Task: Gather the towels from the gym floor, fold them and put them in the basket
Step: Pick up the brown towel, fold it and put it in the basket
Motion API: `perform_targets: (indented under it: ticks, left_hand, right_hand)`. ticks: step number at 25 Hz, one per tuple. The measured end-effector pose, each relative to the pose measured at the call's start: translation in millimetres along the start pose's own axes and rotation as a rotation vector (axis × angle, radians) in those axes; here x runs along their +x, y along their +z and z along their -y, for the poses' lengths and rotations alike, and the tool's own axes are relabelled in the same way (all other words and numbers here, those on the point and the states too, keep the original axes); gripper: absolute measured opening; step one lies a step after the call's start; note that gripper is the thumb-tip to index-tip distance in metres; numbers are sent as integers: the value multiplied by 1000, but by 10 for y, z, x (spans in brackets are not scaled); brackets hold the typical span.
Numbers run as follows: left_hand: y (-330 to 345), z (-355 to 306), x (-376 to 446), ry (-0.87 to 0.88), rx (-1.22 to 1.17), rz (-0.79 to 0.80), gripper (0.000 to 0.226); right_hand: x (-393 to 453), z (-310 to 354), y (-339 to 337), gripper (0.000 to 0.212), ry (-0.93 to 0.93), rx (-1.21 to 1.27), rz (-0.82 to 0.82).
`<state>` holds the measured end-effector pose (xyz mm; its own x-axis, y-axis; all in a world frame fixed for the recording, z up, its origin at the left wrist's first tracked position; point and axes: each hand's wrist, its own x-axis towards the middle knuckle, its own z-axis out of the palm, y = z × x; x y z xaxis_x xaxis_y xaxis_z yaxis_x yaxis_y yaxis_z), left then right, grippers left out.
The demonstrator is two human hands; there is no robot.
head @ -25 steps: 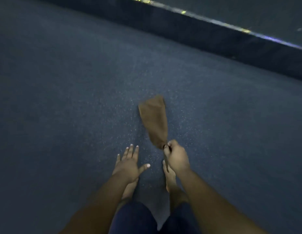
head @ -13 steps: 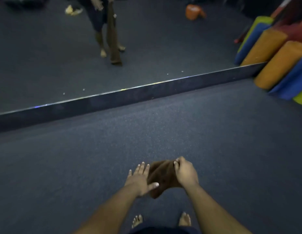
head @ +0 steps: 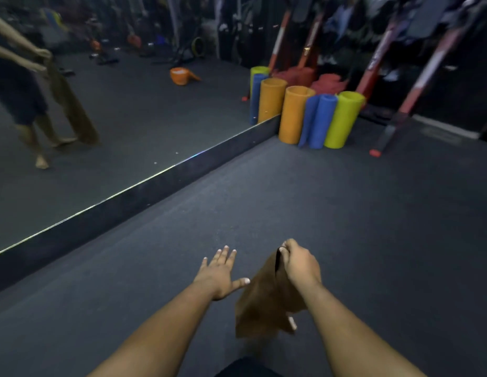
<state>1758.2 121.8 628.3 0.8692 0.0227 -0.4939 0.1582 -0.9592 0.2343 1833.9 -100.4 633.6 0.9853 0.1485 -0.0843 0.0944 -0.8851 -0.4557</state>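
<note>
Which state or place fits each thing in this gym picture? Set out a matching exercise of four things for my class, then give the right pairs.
Things:
1. brown towel
2. left hand
3. green foam roll
4. orange object in the mirror

States or places:
A. standing upright by the mirror's end
B. hanging from the right hand
C. lying on the floor in the reflection
D. fingers spread, holding nothing

Pairs: 1-B, 2-D, 3-A, 4-C
</note>
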Motion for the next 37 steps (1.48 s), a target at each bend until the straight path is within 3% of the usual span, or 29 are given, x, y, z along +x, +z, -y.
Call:
perform_targets:
  ticks: [2,7,18,26,34,37]
  left_hand:
    - [-22,-628,235,57,31,-13,136]
    - [-67,-2040,843,218,144,-30,106]
    - [-205,-5039,2506,665,340,55,112]
    - [-406,-7076,3425,905,463,105,102]
    - [-144,-8973,3947,998,557,94,102]
    - [-97,-9731,4081,1002,587,81,115]
  right_hand:
    - [30,-575,-375,20,32,12,-62]
    - [95,-1759,-1206,17,181,32,-162]
    - [574,-4104,-2596,14,609,56,-343]
    - [796,-5426,-3544,13,847,9,-489]
    - [1071,-7043,-4160,16,884,159,-720]
    - [1234,-7690,-4523,13,833,212,-731]
